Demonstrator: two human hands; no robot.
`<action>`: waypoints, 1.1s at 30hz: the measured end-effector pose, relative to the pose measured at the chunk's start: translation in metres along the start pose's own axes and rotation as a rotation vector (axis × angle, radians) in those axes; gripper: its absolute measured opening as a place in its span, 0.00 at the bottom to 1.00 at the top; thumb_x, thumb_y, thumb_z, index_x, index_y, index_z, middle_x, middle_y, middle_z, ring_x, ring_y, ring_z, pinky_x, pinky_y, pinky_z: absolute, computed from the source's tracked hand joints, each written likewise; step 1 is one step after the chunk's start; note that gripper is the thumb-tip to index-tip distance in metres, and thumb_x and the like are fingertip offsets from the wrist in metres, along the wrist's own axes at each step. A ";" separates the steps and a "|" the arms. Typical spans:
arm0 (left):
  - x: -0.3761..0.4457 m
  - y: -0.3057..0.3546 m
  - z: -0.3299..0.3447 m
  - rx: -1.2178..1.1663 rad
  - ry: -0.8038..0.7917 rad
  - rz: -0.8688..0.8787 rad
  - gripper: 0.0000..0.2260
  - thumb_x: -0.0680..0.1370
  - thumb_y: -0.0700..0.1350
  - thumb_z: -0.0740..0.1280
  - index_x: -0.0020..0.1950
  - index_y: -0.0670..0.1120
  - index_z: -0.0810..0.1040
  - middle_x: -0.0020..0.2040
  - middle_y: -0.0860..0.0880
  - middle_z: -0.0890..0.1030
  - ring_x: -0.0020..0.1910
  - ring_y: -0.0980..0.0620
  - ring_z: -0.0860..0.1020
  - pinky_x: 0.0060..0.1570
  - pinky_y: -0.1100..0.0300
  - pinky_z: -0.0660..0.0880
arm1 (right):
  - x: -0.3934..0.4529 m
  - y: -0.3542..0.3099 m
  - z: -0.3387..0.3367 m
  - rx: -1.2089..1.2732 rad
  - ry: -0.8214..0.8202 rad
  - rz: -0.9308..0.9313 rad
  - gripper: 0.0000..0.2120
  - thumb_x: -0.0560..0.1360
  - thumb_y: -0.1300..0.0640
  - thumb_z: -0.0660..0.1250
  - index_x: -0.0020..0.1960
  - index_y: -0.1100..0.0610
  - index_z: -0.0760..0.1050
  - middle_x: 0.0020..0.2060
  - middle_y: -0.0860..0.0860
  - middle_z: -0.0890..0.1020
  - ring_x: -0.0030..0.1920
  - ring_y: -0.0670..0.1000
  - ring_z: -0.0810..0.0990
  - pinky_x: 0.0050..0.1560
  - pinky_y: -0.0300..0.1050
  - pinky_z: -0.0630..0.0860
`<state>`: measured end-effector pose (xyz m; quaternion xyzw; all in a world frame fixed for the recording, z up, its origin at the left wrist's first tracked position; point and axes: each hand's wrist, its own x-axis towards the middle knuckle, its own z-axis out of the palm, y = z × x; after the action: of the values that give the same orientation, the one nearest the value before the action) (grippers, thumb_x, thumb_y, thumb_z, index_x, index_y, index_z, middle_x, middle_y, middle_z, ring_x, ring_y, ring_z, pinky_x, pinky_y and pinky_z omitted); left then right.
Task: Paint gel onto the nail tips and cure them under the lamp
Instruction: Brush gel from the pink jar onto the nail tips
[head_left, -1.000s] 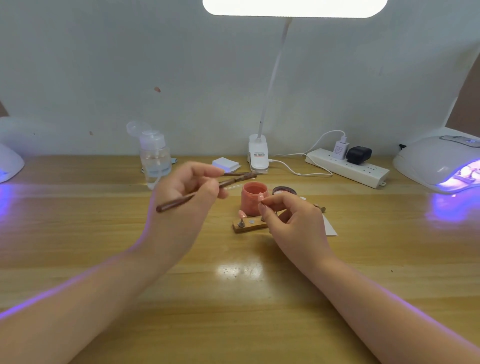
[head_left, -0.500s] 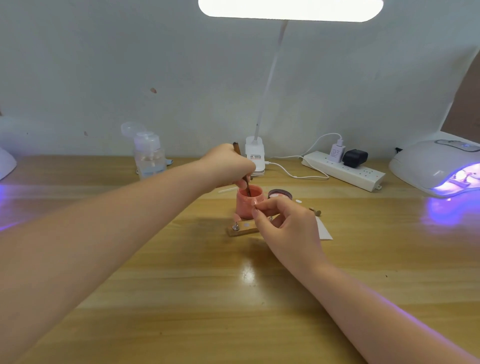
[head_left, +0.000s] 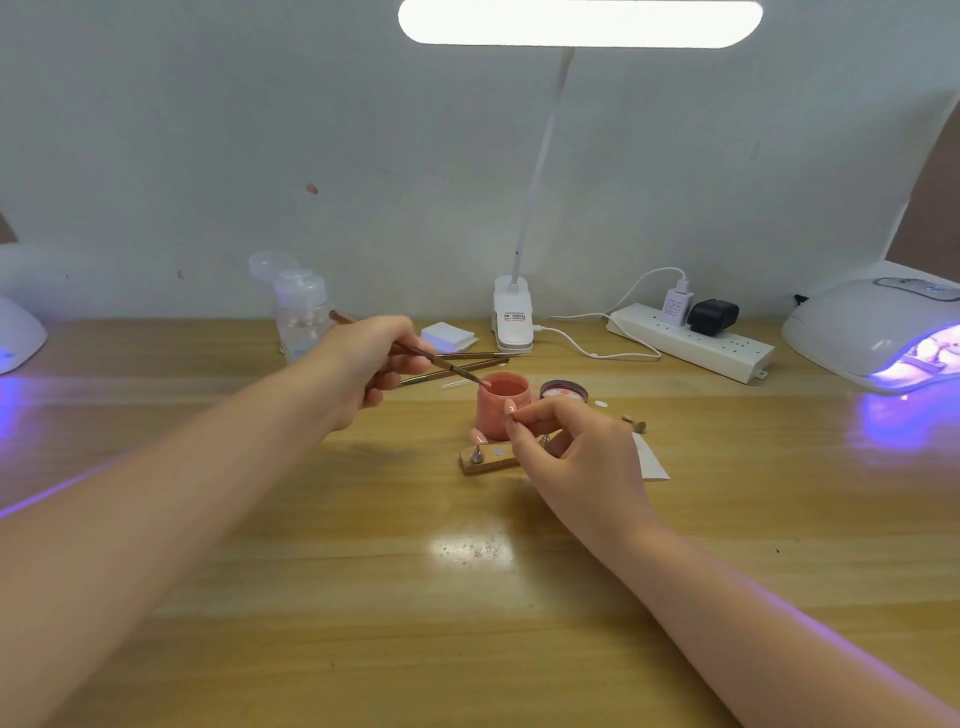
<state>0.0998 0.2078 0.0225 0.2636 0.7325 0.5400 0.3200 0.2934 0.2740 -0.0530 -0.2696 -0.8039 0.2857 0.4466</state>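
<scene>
Wooden tabletop (head_left: 467, 597), frame centre: left hand (head_left: 371, 364) pinching brush (head_left: 415, 353) at gel pot (head_left: 504, 402), right hand (head_left: 576, 462) pinching nail tip (head_left: 510, 409); advisably load sparingly, wiping excess on rim.

Jar (head_left: 503, 404) behind block (head_left: 488, 459)

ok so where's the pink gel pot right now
In the head view the pink gel pot stands open mid-table, just behind the wooden holder, beside its lid, with the brush tip at its rim.
</scene>
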 end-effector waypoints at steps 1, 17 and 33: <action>0.000 -0.003 -0.003 -0.012 0.008 -0.006 0.09 0.73 0.43 0.63 0.40 0.46 0.83 0.26 0.54 0.78 0.26 0.56 0.66 0.28 0.63 0.60 | 0.000 0.000 0.000 -0.005 0.001 0.001 0.03 0.72 0.58 0.72 0.42 0.50 0.81 0.30 0.30 0.77 0.27 0.44 0.72 0.32 0.34 0.65; -0.051 -0.050 -0.009 0.092 0.124 0.585 0.07 0.79 0.52 0.64 0.49 0.56 0.82 0.41 0.57 0.85 0.33 0.63 0.73 0.36 0.68 0.71 | 0.000 -0.001 -0.001 0.001 0.003 0.045 0.03 0.73 0.57 0.72 0.43 0.49 0.81 0.31 0.34 0.78 0.29 0.44 0.73 0.33 0.39 0.71; -0.091 -0.067 0.006 0.352 -0.029 0.935 0.09 0.75 0.43 0.67 0.50 0.56 0.80 0.45 0.58 0.81 0.45 0.58 0.79 0.44 0.74 0.70 | 0.000 -0.002 -0.002 -0.038 -0.009 0.052 0.05 0.74 0.55 0.71 0.41 0.46 0.80 0.33 0.40 0.81 0.31 0.48 0.75 0.35 0.42 0.72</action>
<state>0.1614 0.1260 -0.0261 0.6214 0.6115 0.4899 0.0046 0.2953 0.2731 -0.0507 -0.2975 -0.8039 0.2830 0.4303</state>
